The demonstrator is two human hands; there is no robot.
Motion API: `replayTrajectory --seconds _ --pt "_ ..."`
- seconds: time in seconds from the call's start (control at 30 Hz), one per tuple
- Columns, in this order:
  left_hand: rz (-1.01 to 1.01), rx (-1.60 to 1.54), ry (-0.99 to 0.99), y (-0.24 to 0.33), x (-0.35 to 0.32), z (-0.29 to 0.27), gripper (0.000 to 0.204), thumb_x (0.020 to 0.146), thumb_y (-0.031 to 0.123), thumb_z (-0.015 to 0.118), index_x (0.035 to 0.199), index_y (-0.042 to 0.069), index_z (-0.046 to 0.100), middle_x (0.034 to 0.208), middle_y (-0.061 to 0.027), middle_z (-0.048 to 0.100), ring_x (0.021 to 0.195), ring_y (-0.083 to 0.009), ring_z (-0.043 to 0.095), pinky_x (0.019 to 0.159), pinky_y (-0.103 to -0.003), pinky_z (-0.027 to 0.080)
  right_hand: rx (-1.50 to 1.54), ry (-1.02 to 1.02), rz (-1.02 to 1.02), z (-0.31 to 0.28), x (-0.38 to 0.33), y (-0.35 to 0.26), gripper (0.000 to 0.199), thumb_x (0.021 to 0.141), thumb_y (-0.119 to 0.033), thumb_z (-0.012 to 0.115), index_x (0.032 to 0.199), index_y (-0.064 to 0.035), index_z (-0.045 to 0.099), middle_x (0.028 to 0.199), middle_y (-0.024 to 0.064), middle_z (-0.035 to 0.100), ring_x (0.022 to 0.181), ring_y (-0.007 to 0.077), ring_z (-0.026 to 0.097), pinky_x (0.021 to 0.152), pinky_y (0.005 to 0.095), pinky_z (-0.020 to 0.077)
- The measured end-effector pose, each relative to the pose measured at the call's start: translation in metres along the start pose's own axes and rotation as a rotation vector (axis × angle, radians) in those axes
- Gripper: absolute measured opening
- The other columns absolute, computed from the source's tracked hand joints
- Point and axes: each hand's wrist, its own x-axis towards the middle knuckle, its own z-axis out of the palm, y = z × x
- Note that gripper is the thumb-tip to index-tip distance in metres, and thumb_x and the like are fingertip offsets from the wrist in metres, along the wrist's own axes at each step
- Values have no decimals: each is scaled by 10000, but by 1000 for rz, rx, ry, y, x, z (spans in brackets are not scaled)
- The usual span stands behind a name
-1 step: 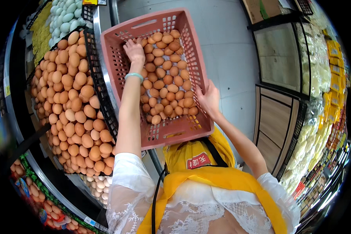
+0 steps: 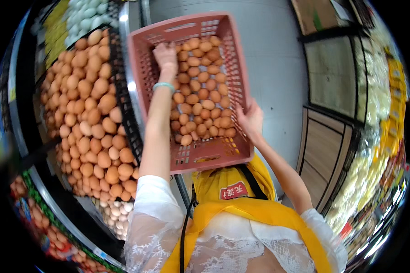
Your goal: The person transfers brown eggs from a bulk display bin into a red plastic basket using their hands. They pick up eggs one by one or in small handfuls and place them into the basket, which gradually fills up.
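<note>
A pink plastic crate [image 2: 205, 157] holds several brown eggs [image 2: 200, 98] and is tilted, its left side against the black-edged display bin. My left hand [image 2: 166, 54], a pale green bracelet on its wrist, reaches into the crate's far left corner. Its fingers are bent over the eggs there, and whether they hold one is hidden. My right hand [image 2: 250, 119] grips the crate's right rim. I wear a yellow apron [image 2: 241, 204] over a white lace top.
To the left, a large bin is piled with loose brown eggs [image 2: 86, 113]. Pale green-white eggs [image 2: 84, 18] lie beyond it, small white eggs [image 2: 116, 214] below, and more brown eggs [image 2: 27, 200] at lower left. Grey floor and wooden shelving [image 2: 323, 150] with packaged goods are on the right.
</note>
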Motion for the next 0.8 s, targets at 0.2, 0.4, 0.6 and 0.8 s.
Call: replayTrajectory --seconds 0.2,0.4,0.6,0.8 --pt "110 -264 192 43 -43 -84 368 734 210 687 1063 94 567 1038 -198 543 986 -363 515 830 -482 364 7 -28 9 -8 -4 6 238 798 -136 646 944 47 605 804 193 661 734 245 654 679 364 496" --pt "75 -1204 -127 -7 -150 -234 365 799 129 658 1124 37 521 1066 -102 566 960 -178 570 796 -287 471 37 -55 -38 -7 0 12 232 834 -129 618 982 49 606 836 138 671 754 208 633 723 333 486" --pt "-260 -1145 193 -154 -252 -341 379 831 34 623 1193 46 514 1031 -35 583 921 -116 573 800 -239 472 -30 -35 -46 -9 4 28 246 843 -136 617 999 55 609 841 125 676 746 182 635 704 313 489" --pt "-647 -683 492 -386 -305 -334 377 851 150 622 1197 50 508 1109 -115 555 962 -183 565 816 -294 471 -102 -44 -47 -8 4 13 269 811 -145 603 1015 31 619 908 149 680 824 265 653 769 356 483"
